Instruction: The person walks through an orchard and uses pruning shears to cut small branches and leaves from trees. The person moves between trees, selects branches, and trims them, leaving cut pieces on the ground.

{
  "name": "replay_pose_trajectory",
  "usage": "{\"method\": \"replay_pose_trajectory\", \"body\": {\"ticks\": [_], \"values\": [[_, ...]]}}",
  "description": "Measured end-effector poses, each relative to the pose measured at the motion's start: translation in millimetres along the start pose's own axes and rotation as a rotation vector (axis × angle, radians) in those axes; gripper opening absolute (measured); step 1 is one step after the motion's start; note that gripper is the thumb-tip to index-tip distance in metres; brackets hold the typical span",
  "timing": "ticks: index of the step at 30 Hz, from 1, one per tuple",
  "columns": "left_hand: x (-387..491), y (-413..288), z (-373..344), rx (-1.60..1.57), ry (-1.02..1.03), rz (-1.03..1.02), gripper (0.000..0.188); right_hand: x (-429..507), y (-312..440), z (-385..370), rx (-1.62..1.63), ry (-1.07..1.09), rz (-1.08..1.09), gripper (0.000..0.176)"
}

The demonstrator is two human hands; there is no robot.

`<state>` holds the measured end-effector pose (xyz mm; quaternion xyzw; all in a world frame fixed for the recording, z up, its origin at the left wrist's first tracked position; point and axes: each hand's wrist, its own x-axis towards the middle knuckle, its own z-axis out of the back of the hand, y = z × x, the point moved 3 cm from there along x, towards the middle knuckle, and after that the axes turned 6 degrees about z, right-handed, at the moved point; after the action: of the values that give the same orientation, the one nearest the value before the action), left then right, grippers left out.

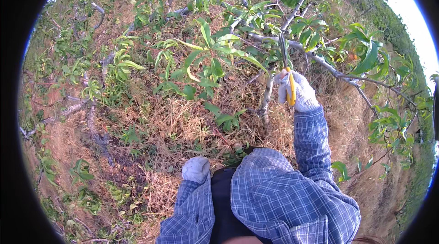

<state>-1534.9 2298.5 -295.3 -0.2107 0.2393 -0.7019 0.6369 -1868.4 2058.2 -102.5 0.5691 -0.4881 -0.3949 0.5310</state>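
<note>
My right hand (300,89), in a pale knitted glove, grips a pair of yellow-handled shears (291,91). Their long, narrow metal blades (283,50) point up and away from me, overlapping a leafy part of a grey branch (301,46). Whether the blades touch the wood cannot be told. My left hand (196,169), gloved too, is low beside the front of my blue checked shirt (274,189). Its fingers are curled in, and nothing shows in them. Long green leaves (212,50) on a shoot spread out to the left of the shears.
A slim upright trunk (267,100) rises just left of my right hand. Bare-barked boughs (92,117) stand at the left, and a long branch (363,79) reaches right. Dry grass (178,117) covers the ground. Leafy twigs (387,127) hang at the right.
</note>
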Motion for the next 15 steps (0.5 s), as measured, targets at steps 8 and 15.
{"method": "replay_pose_trajectory", "body": {"ticks": [8, 15], "values": [[-4.6, 13.5, -10.8, 0.0, 0.072, 0.044, 0.016, 20.1, 25.7, 50.5, -1.449, -0.035, -0.366, 0.079], [-12.3, 14.8, -7.0, -0.002, 0.042, 0.077, 0.022, 64.5, 17.2, 41.0, -1.645, 0.027, -0.516, 0.072]]}}
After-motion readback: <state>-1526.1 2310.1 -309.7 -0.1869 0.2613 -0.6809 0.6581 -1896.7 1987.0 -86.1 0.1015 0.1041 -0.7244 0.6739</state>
